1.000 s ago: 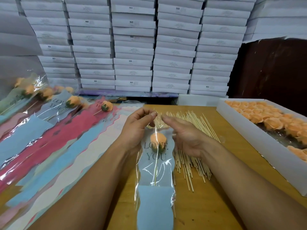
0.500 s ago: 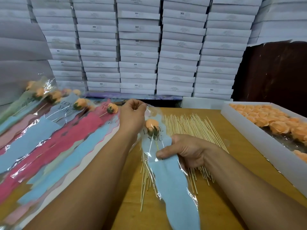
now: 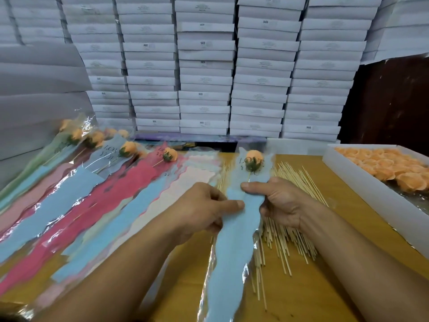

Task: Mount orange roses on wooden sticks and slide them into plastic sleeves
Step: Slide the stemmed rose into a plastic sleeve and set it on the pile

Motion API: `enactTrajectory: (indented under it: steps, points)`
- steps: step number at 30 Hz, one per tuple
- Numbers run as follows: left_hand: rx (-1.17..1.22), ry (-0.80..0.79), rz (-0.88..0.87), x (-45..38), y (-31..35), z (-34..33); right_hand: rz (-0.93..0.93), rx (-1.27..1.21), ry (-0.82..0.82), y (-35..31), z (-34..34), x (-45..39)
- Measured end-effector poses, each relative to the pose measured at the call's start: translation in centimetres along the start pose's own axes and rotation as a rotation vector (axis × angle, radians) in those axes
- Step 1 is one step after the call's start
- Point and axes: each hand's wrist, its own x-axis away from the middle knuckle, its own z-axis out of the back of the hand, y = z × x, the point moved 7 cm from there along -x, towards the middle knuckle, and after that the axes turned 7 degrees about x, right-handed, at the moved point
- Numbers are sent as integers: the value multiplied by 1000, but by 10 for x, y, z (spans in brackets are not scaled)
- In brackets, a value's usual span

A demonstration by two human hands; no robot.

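An orange rose [image 3: 254, 157] on a thin wooden stick sits inside a blue-and-clear plastic sleeve [image 3: 232, 252] that lies lengthwise over the table's middle. My left hand [image 3: 204, 208] pinches the sleeve's left side at its narrow waist, thumb on top. My right hand [image 3: 278, 201] grips the right side just below the rose, thumb across the sleeve. A loose pile of wooden sticks [image 3: 292, 217] lies under and to the right of the sleeve. More orange roses [image 3: 390, 168] fill a white tray [image 3: 362, 182] at the right.
Empty sleeves in blue, red and cream [image 3: 97, 205] fan across the left of the wooden table [image 3: 313, 287]. Several finished sleeved roses [image 3: 127, 149] lie at the back left. Stacked white boxes [image 3: 204, 66] form a wall behind.
My left hand left the sleeve's top near the rose and came down to pinch the sleeve's waist. The sleeve has straightened, with the rose farther from me. My right hand stays on it.
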Motion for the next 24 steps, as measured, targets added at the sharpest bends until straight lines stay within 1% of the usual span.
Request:
enactTrajectory:
  steps: [5,8,11,14,17,21,24]
  points:
    - [156,-54,5,9,4,-8,65,-48,27,-4,2,-3]
    - [186,-15,-39,11,11,9,56,-65,7,-5,2,-2]
    - [85,139,-129,11,21,56,36,-33,-8,-5,4,-2]
    - [-31,341,-201,9,28,114,23,20,-19,-4,5,-2]
    - [-183,549,-234,7,32,174,11,64,-20,-1,4,-2]
    - [-346,794,-211,9,28,247,1,117,-40,1,1,-1]
    - [-457,918,-127,15,21,300,5,147,-53,1,0,-1]
